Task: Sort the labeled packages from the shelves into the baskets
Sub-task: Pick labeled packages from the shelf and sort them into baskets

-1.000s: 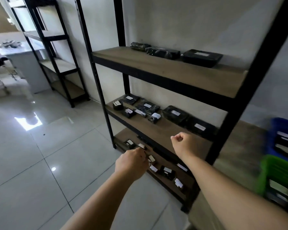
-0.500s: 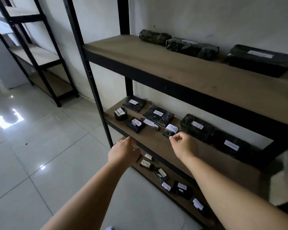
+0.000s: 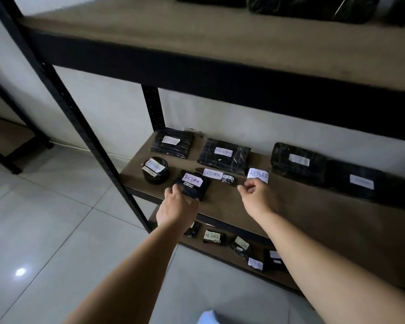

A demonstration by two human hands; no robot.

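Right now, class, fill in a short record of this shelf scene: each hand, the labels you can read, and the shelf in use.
left hand: left hand grips the small dark package labelled RETURN
right hand: right hand curled beside the white-labelled package, contact unclear
shelf in use: middle shelf
readable labels: RETURN on several, including the round package
baskets: not in view

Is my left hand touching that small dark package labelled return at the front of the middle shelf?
Touching. The head view shows the left hand with its fingers curled over the near edge of the small dark package, with no gap between them.
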